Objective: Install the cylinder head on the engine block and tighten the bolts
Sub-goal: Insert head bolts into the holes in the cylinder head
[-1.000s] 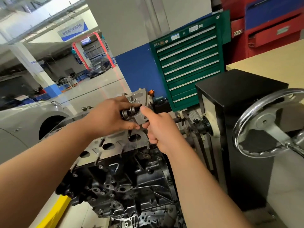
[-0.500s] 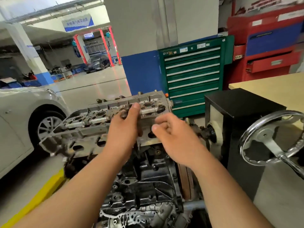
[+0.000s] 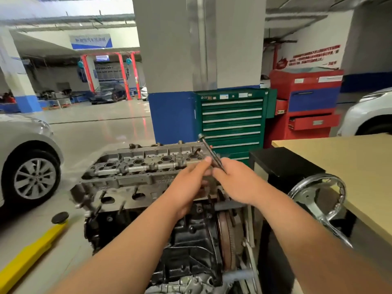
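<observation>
The engine block (image 3: 186, 240), dark and roughly cast, is seen below. The cylinder head (image 3: 135, 172) is laid on top of it; it is of dull grey metal, long and flat, with round wells in a row along its top. A long, thin, dark steel bolt (image 3: 209, 150) is held tilted above the head's right end. Its lower part is pinched by the curled fingers of the right hand (image 3: 237, 181). The left hand (image 3: 188, 185) is stretched nearly straight, one fingertip touching the shank.

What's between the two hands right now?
Head view: a long dark bolt, tilted with its head up. The right hand pinches its shank; the left hand touches it.
</observation>
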Tool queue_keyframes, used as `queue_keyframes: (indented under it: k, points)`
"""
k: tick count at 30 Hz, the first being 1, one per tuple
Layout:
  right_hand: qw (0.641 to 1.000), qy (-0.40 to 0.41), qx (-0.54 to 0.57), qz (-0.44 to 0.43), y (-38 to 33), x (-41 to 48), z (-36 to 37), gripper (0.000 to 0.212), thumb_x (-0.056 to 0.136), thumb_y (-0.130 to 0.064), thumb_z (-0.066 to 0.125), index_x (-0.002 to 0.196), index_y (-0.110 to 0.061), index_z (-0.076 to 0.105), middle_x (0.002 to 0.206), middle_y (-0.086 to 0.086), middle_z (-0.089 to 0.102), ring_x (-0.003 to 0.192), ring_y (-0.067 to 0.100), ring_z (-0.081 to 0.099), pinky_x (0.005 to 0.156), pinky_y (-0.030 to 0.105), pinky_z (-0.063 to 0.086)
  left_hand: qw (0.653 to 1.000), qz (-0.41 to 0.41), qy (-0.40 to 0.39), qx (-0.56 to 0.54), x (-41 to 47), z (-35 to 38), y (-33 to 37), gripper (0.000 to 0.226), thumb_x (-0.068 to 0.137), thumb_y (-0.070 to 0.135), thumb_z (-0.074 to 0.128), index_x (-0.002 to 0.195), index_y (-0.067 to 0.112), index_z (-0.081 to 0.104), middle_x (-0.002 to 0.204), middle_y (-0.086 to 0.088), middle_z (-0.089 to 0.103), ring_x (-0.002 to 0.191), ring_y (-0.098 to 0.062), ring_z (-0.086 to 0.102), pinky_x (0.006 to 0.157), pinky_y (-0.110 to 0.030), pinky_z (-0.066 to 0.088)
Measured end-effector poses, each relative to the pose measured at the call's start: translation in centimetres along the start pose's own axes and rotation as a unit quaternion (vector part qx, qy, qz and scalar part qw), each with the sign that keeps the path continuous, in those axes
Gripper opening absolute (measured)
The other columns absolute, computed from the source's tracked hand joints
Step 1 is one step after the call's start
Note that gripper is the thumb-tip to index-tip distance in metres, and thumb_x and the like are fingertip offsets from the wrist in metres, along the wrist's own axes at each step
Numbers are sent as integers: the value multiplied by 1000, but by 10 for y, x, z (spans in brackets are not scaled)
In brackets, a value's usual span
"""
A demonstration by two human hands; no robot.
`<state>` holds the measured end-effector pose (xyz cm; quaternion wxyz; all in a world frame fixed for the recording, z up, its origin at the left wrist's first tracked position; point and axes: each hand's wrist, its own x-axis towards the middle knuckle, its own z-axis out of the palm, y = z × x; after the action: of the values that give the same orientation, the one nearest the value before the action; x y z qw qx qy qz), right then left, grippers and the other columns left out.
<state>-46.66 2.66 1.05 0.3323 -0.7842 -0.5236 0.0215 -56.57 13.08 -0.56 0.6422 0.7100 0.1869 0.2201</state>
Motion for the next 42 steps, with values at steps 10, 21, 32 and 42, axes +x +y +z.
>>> queue_keyframes:
  k: [10,21,32,42]
  points:
    - [972,-92,-218,-5,11,96,-26,21,94,-35,53,109,-26,65,101,-9,60,93,14,56,85,32,48,921,180,282,197,31,-81,55,32,96,38,50,70,22,59,47,9,51,45,-10,49,48,-24,39]
    - [991,19,-131,20,46,107,15,15,91,-43,57,94,-28,53,100,-11,47,100,11,43,88,34,42,699,176,199,664,10,-201,4,17,80,27,70,83,16,57,82,-7,64,78,-31,59,56,-32,30]
    - [984,163,-71,-10,42,91,54,38,97,-32,37,113,-15,68,114,0,66,108,20,57,91,32,43,767,97,347,530,-13,-253,-25,9,92,17,56,92,15,64,90,-12,68,82,-35,62,64,-34,40]
    - [977,191,-95,-2,41,94,61,34,96,-34,42,105,-16,70,103,2,70,94,25,62,73,27,38,743,139,483,442,-2,-249,-43,37,80,28,37,93,8,65,80,-28,66,79,-47,61,63,-35,33]
